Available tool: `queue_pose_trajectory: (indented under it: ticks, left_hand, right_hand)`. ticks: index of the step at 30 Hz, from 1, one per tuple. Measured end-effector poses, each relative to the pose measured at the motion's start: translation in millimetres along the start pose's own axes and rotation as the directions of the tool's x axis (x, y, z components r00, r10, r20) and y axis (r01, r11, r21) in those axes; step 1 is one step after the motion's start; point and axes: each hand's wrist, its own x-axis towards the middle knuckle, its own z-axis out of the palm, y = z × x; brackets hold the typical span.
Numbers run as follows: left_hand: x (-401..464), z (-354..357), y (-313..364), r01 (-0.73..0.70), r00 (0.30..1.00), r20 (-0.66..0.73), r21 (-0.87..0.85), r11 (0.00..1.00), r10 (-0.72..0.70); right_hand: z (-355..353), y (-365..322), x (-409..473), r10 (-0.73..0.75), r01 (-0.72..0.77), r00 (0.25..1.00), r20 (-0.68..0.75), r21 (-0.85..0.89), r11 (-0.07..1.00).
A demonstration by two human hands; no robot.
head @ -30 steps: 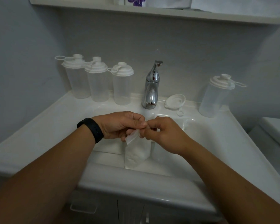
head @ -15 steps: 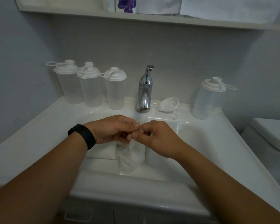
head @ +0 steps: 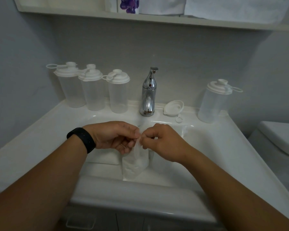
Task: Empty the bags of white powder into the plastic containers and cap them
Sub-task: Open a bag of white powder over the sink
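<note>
So right now both hands are working over the sink [head: 212, 147]. The left hand [head: 113, 136] and the right hand [head: 163, 144] are each pinching the top edge of a small bag of white powder [head: 135, 161], fingers curled tight on it, so both grips are closed on the bag. The bag is hanging upright just above the basin, between the two hands, and its lower part is looking full of powder. A black wristband [head: 81, 140] is sitting on the left wrist.

Along the back ledge, three capped plastic containers [head: 92, 92] are standing in a row left of the chrome tap [head: 148, 94], touching or nearly touching each other. A fourth capped container [head: 213, 100] is standing well apart on the right side. Between it and the tap, a loose white lid [head: 173, 108] is lying on the ledge. Something pale is also lying in the basin behind the hands, but I can't tell what it is. A shelf [head: 157, 19] is running across the wall above, and a toilet [head: 279, 139] is showing at the right edge.
</note>
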Motion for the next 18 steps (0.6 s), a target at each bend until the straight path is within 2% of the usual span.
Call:
queue_pose_trajectory:
  ticks: [7, 10, 13, 15, 18]
  left_hand:
    - [-12, -14, 3, -0.149, 0.979, -0.144, -0.008, 0.989, 0.146]
    - [-20, -24, 3, -0.111, 0.990, -0.085, 0.007, 0.994, 0.111]
    - [-23, -34, 1, -0.032, 0.998, -0.054, 0.027, 0.999, 0.033]
    - [-21, -34, -4, 0.088, 0.990, -0.124, 0.196, 0.977, -0.065]
    - [-16, -21, -5, 0.239, 0.969, -0.175, 0.491, 0.838, -0.174]
  right_hand:
    - [-2, -5, 0, -0.044, 0.049, 0.975, -0.216, 0.017, 0.999]
    - [-3, -6, 0, -0.078, 0.089, 0.962, -0.261, 0.032, 0.996]
    - [0, -6, -2, -0.117, 0.124, 0.971, -0.207, 0.022, 0.992]
    - [1, -6, -2, -0.132, 0.137, 0.975, -0.179, 0.013, 0.990]
    - [-1, -6, -1, -0.160, 0.169, 0.968, -0.193, 0.028, 0.985]
